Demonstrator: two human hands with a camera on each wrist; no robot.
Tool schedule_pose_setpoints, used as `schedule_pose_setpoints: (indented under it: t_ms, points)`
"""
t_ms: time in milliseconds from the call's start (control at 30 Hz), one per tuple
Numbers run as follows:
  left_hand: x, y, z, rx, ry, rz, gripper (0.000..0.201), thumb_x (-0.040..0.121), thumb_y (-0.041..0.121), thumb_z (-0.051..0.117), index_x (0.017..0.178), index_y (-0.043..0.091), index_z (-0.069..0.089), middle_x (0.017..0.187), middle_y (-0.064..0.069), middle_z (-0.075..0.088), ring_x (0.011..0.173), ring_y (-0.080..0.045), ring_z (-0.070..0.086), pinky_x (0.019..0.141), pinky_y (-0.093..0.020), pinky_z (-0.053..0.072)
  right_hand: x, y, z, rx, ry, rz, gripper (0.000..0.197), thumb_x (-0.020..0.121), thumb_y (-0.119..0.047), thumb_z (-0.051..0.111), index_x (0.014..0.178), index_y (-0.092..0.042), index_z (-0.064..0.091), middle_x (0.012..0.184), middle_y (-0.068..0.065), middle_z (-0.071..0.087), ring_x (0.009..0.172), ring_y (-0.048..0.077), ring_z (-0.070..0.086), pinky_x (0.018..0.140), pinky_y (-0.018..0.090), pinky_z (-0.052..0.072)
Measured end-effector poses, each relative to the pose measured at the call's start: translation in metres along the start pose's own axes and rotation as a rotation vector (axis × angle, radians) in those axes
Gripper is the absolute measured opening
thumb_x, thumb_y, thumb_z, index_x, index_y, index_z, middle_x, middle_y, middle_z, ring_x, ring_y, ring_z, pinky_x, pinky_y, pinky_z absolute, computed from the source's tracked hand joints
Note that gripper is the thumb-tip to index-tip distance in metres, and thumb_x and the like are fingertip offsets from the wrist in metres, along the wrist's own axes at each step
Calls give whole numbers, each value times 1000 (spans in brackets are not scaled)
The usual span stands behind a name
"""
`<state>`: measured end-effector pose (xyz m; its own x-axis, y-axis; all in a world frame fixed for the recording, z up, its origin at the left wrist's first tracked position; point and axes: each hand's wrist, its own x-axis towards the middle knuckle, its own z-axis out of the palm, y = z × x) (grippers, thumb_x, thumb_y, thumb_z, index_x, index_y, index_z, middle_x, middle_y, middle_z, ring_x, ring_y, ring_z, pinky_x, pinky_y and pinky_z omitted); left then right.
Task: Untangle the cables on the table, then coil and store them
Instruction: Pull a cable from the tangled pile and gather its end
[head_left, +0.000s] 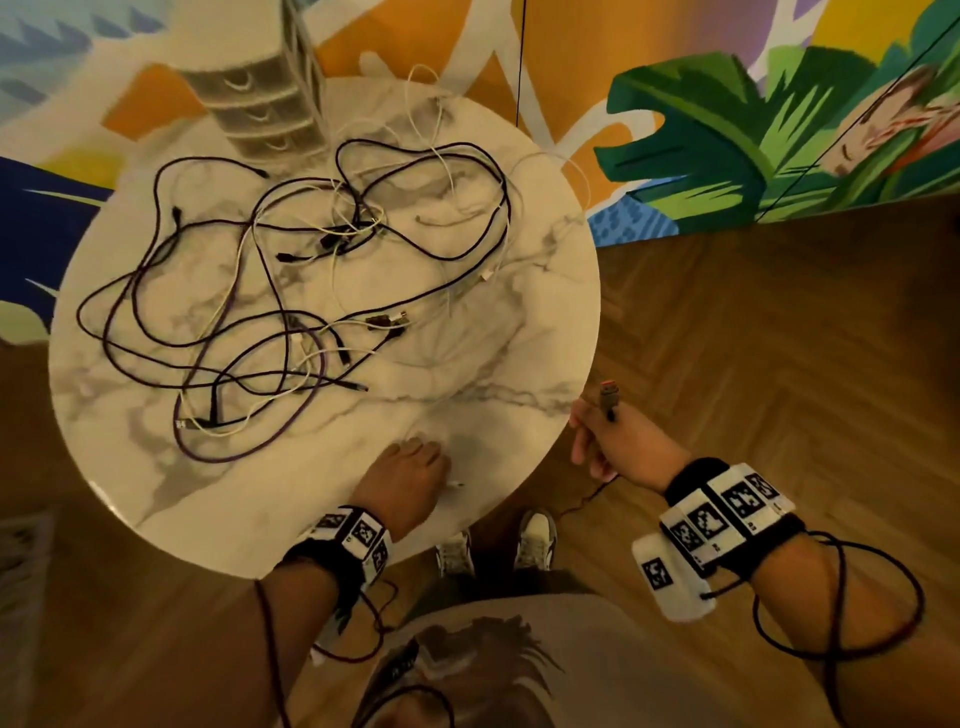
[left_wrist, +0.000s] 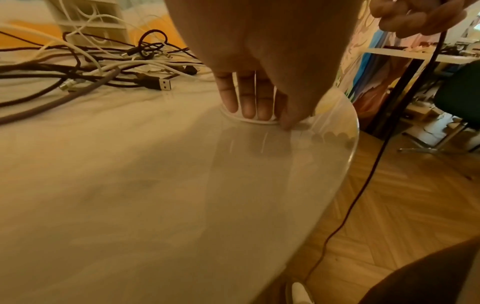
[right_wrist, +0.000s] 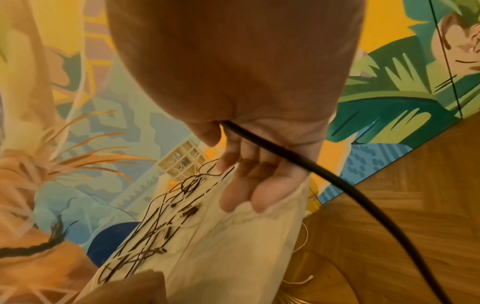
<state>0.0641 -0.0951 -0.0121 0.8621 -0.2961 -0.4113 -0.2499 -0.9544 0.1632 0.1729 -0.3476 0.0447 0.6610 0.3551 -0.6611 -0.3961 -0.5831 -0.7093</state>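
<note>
So I'm standing at this round marble table (head_left: 493, 332) with a big tangle of cables (head_left: 291, 291) spread over the far and left part of it: dark ones, white ones and a purplish one all looped through each other, with several plugs poking out. A small drawer unit (head_left: 270, 104) sits at the far edge, just beside the mess.

My right hand (head_left: 618, 441) is off the near right edge of the table, over the wood floor. It's gripping a dark cable (right_wrist: 324, 174) just below its plug (head_left: 609, 393), which sticks up out of my fist. The rest of that cable runs out under my palm and hangs down toward the floor near my shoes (head_left: 498, 545).

My left hand (head_left: 410, 478) is down on the tabletop near the front edge, well apart from the tangle. From the left wrist view my fingers (left_wrist: 246, 98) are straight and pressing onto a thin white cable (left_wrist: 257, 121) that curves under the fingertips. The thumb tip touches it too.
</note>
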Motion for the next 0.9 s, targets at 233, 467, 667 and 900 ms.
schedule_pose_setpoints:
  t_ms: [233, 467, 667, 900]
  points:
    - [7, -6, 2, -49, 103, 50, 25, 67, 30, 73, 83, 16, 60, 85, -3, 61, 74, -24, 61, 62, -33, 50, -6, -9, 17, 62, 25, -141, 26, 104, -24, 31, 86, -15, 47, 65, 10, 63, 42, 18, 51, 40, 25, 41]
    - [17, 14, -15, -160, 152, 39, 12, 86, 22, 59, 92, 12, 59, 94, -5, 60, 90, -27, 56, 75, -36, 42, -7, -15, 38, 16, -51, -132, 23, 103, -22, 32, 89, -15, 50, 74, 8, 62, 47, 17, 51, 45, 28, 41]
    - [13, 44, -99, -891, 463, -140, 3, 86, 16, 64, 88, 15, 61, 77, 10, 60, 74, -5, 55, 66, -12, 42, -22, -46, 49, -1, -138, -294, 20, 100, -11, 39, 106, -24, 52, 77, -12, 53, 59, 6, 47, 54, 20, 42]
    - [4, 58, -139, -983, 558, -12, 3, 88, 14, 63, 91, 15, 62, 78, 12, 57, 67, 2, 53, 60, -8, 39, -26, -73, 48, 118, -212, -356, 33, 101, -6, 34, 77, -19, 53, 53, -13, 57, 54, 11, 35, 53, 26, 31]
